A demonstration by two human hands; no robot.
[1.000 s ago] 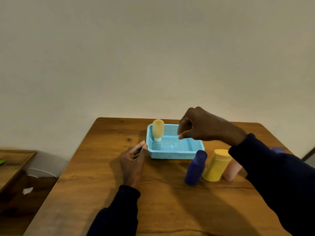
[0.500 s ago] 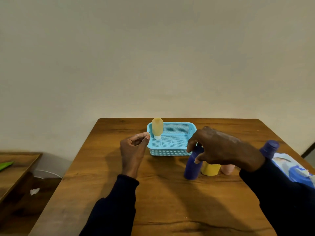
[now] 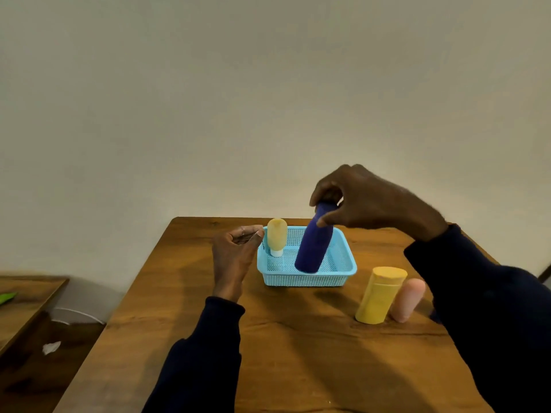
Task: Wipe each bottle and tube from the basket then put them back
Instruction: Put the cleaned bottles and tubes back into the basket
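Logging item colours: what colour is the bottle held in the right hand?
Dark blue bottle, gripped near its top by the right hand; head view.

Perforated plastic basket (image 3: 307, 281), wood table (image 3: 298, 353)

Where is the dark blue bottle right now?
The blue bottle is held tilted by the right hand over the basket, right of the small yellow tube.

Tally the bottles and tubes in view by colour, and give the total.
Yellow: 2, the small tube in the basket and the bottle on the table
Dark blue: 1, the bottle in the right hand
Pink: 1, the tube on the table
Total: 4
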